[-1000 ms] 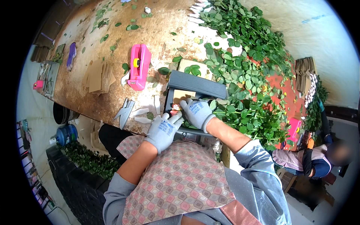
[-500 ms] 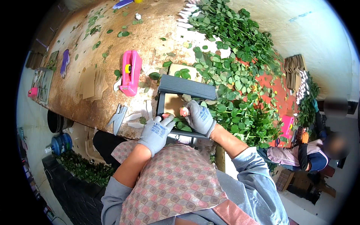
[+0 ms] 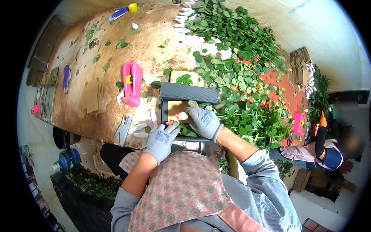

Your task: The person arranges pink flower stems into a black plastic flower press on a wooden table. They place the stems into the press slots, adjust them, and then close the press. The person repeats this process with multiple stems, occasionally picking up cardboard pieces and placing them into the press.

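The left hand [image 3: 161, 138], in a grey glove, rested on the near edge of the grey frame [image 3: 188, 94] at the table [image 3: 108, 96] edge, fingers curled around what appeared to be a small dark-tipped stem end; the exact grip could not be told. The right hand [image 3: 203, 121], also gloved, was closed loosely over a pale rosebud [image 3: 181, 115] lying on the cardboard sheet [image 3: 176, 110] inside the frame.

Risks, as judged:
- The bud sat under the fingertips only; excess pressure could have bruised the petals.
- Both hands worked close together within the frame, so one could have knocked the stem out of line.
- The heap of green leaves [image 3: 239, 77] pressed against the frame's right side and could have spilled onto the cardboard.
- The pink tape dispenser [image 3: 132, 83] and metal clip [image 3: 123, 129] lay near the left forearm, within reach of an accidental sweep.
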